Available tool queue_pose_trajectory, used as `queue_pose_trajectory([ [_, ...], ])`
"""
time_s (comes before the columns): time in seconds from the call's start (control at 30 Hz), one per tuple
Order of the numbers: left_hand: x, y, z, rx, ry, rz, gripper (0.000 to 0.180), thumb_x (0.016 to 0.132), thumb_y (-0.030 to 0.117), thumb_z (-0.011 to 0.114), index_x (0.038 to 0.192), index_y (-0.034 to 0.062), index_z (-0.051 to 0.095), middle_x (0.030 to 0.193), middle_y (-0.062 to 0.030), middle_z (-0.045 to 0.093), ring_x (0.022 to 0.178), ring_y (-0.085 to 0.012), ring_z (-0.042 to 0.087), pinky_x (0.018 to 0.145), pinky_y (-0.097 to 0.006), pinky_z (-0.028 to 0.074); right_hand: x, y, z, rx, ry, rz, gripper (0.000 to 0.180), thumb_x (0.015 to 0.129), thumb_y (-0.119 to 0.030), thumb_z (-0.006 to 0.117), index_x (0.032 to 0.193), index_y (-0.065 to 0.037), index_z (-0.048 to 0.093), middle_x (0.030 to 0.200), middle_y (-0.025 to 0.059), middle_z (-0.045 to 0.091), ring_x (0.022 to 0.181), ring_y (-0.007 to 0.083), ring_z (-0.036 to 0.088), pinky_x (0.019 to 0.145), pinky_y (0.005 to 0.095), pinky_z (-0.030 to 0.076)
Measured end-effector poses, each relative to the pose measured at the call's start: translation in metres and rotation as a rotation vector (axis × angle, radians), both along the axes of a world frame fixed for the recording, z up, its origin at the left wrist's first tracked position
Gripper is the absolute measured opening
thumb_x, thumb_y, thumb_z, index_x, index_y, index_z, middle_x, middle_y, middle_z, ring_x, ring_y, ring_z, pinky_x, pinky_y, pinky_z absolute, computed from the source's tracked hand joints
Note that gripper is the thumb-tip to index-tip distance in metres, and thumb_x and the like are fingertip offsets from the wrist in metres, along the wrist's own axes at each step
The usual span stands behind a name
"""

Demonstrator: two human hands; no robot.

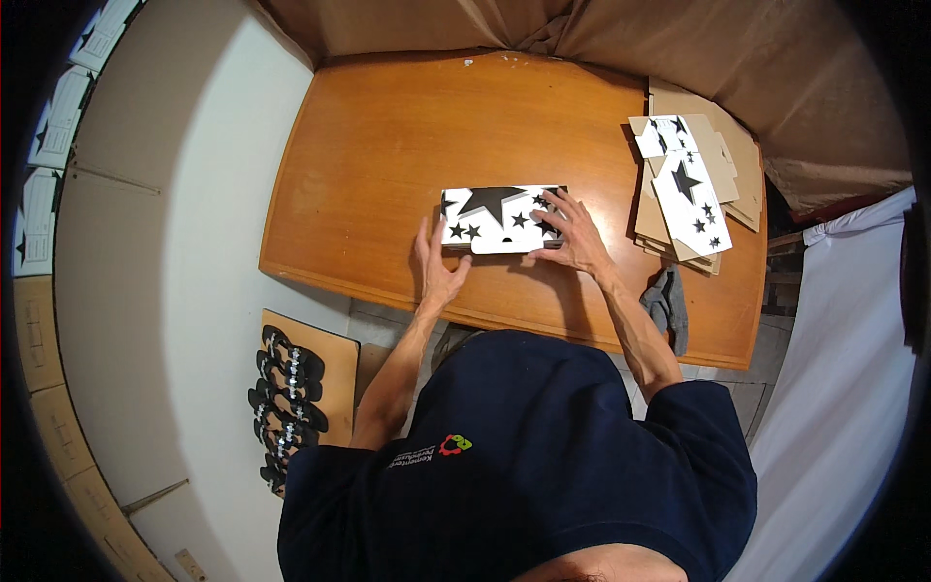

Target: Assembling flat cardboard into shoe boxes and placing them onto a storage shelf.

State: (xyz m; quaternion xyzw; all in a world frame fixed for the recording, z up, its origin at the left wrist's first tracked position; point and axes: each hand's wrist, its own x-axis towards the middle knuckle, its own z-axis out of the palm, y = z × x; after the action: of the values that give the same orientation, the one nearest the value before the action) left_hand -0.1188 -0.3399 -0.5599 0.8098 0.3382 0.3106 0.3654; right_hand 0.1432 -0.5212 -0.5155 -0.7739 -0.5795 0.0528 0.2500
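A white cardboard box (499,233) printed with black stars sits near the front edge of the wooden table (417,126), its lid down and a small tab at the front. My left hand (441,277) grips its left end, with the thumb at the lower front corner. At the right end, my right hand (580,241) holds the box, fingers over the top right corner and thumb along the front edge. Between them, the two hands clasp the box from both sides. The underside of the box is hidden.
Flattened brown cardboard (742,194) lies piled at the table's right, topped by a flat star-printed box blank (687,184). A grey cloth (665,308) hangs at the right front edge. Several black sandals (291,388) lie on a board (335,364) at lower left. Boxes (41,213) line the far left.
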Motion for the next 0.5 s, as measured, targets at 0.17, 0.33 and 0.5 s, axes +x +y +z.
queue_pose_trajectory([
  [0.17,0.023,0.007,0.009,0.012,0.114,-0.255,0.077,0.08,0.03,0.09,0.149,0.0192,0.056,0.169,-0.0235,0.016,0.156,-0.0413,0.019,0.124,-0.05,0.029,-0.004,-0.003,-0.023,0.015,0.026,0.036,0.069,0.077,-0.053,0.085,0.135,-0.019,0.067,0.152,0.0051,0.054,0.147,0.0309,0.042,0.119,0.0507,0.042],
  [0.33,0.02,0.014,-0.005,-0.019,0.155,-0.21,0.067,0.08,0.031,0.091,0.141,0.0163,0.065,0.166,-0.0216,0.029,0.152,-0.0411,0.029,0.121,-0.049,0.035,0.004,-0.002,-0.032,-0.011,0.163,0.038,0.067,0.08,-0.053,0.083,0.134,-0.018,0.067,0.151,0.0049,0.054,0.142,0.0317,0.047,0.111,0.0496,0.05],
  [0.5,0.019,0.006,0.01,0.152,0.183,-0.252,0.062,0.081,0.03,0.089,0.138,0.0168,0.067,0.165,-0.019,0.032,0.151,-0.0393,0.032,0.12,-0.049,0.036,-0.007,-0.008,-0.014,0.069,0.022,0.03,0.065,0.082,-0.05,0.082,0.136,-0.02,0.065,0.15,0.0045,0.055,0.14,0.0324,0.049,0.108,0.0484,0.052],
])
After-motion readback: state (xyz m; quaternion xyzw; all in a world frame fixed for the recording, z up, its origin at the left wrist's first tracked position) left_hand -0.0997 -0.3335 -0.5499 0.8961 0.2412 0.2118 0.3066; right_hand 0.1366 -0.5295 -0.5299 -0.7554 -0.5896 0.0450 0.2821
